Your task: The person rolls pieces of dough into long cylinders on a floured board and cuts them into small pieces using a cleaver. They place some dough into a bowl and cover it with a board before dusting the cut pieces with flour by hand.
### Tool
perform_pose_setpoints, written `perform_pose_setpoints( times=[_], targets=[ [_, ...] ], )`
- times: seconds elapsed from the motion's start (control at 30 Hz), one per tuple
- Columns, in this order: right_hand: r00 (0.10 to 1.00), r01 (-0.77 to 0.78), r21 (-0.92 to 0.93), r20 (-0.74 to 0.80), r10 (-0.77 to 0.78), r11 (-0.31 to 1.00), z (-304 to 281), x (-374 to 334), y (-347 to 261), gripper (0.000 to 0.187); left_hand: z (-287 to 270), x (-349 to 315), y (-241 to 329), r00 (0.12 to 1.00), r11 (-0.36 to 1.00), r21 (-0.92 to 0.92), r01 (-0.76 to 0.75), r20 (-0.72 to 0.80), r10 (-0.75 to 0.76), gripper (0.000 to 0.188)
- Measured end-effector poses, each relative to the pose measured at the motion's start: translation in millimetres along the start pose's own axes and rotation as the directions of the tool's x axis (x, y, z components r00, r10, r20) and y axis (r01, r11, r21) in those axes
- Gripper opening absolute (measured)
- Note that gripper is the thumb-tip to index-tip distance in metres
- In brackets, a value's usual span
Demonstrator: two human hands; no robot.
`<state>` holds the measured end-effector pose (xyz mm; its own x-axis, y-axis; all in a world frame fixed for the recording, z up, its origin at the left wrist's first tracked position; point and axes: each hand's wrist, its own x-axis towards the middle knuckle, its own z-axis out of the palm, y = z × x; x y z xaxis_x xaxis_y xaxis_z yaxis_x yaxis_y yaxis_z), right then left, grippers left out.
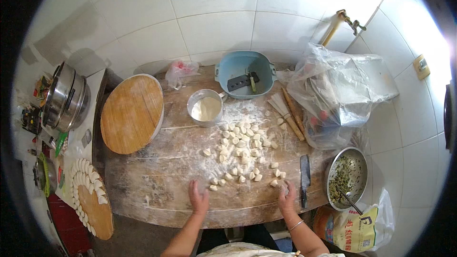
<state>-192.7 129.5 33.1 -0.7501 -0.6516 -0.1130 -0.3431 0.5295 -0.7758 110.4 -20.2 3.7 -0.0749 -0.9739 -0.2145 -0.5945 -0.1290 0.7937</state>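
Many small cut pieces of dough (241,145) lie loosely in a floury patch on the wooden table (157,176). My left hand (198,197) is at the table's near side, left of the dough, thumb apart from the fingers and nothing in it. Opposite it, my right hand (287,199) is held open beside a few stray dough pieces (274,182), its fingers slightly bent; it appears to hold nothing. A cleaver (305,173) lies just right of that hand. Behind the dough stands a metal cup (205,109) of flour.
At right are a bowl of chopped filling (340,181) with a spoon, a flour bag (354,231), rolling pins (291,114) and a plastic-covered box (352,85). A blue basin (246,69) stands at the back. Left are a round wooden lid (131,114) and a board with dumplings (97,209).
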Motion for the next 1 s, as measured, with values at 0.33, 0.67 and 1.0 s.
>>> perform_pose_setpoints(
  times=[0.33, 0.67, 1.0],
  targets=[
    [0.978, -0.172, 0.352, 0.175, 0.116, 0.92, 33, 102, -26, 0.042, 96, 13, 41, 0.978, 0.974, -0.169, -0.153, -0.167, 0.124, 0.066],
    [0.987, 0.083, -0.047, 0.144, -0.075, 0.995, 62, 271, -37, 0.038, 31, 69, 37, 0.98, 0.965, -0.211, 0.157, -0.084, -0.178, 0.058],
    [0.964, 0.122, 0.149, 0.217, -0.153, 0.981, 54, 193, -59, 0.019, 23, 260, 123, 0.944, 0.892, -0.325, 0.315, 0.007, -0.331, 0.034]
  ],
)
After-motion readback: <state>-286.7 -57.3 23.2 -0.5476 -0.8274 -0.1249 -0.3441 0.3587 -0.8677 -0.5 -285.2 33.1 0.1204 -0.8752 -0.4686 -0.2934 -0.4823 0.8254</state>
